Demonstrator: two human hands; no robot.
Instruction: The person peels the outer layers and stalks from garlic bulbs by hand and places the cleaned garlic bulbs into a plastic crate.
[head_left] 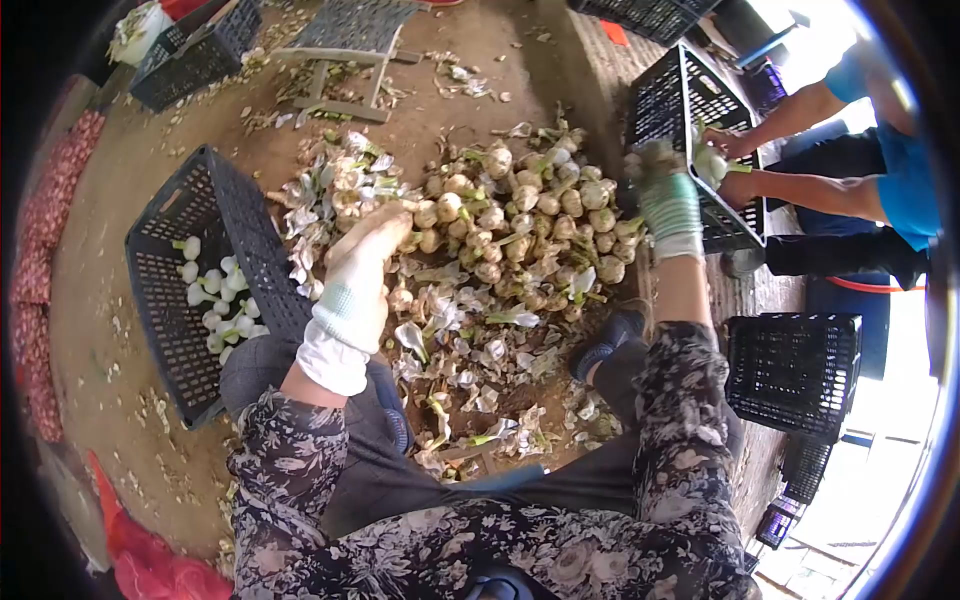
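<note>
My left hand [365, 255], in a white and green glove with soiled fingers, reaches to the left edge of a pile of garlic bulbs [525, 200]. Its fingers are stretched forward beside the nearest bulbs, and I see nothing held. In a similar glove, my right hand [662, 190] is at the pile's right side, close to a black crate [685, 115]. Motion smears its fingers, so any hold is hidden. Loose garlic skins [460, 345] lie between my feet. To the left, a tilted black crate [165, 290] holds several pale, peeled garlic bulbs [222, 300].
Across from my right hand, another person's hands [735, 165] hold pale garlic at the crate. A low stool [350, 45] and another crate [200, 50] stand at the back. More black crates [795, 370] are at right. Red mesh sacks [50, 240] line the left.
</note>
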